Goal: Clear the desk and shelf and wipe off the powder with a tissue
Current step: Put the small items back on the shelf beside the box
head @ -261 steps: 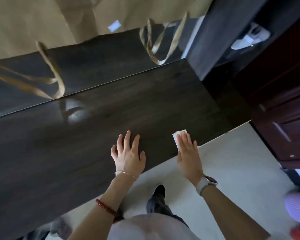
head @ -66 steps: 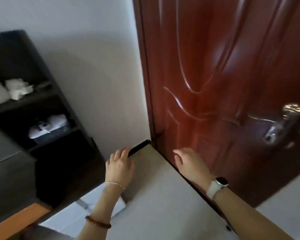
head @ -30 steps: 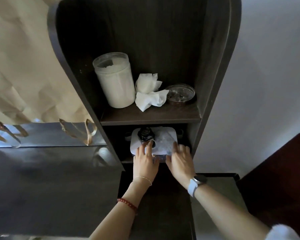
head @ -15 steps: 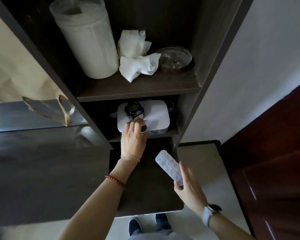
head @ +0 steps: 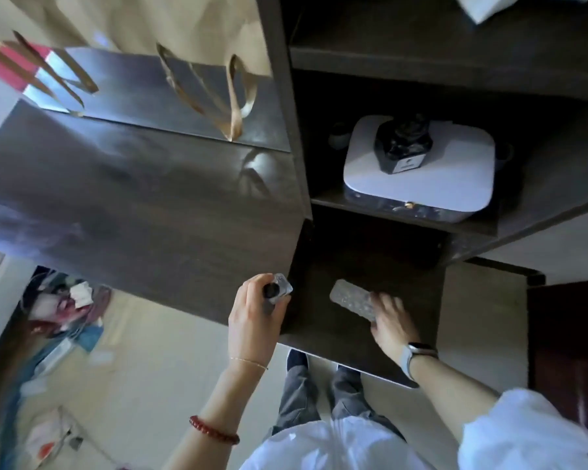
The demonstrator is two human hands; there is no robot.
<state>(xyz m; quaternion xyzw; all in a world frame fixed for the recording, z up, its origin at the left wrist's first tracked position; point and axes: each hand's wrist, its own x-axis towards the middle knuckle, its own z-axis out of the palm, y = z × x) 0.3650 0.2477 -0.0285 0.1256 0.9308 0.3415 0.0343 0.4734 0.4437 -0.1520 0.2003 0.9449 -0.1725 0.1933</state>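
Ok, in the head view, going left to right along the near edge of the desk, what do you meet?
Left hand gripping a small clear item → blister pack → right hand → watch.

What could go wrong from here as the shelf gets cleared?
The left hand pinches a small clear-wrapped item at the fingertips only, so it could slip. The dark bottle stands loose on the white box; pulling the box out might topple it.
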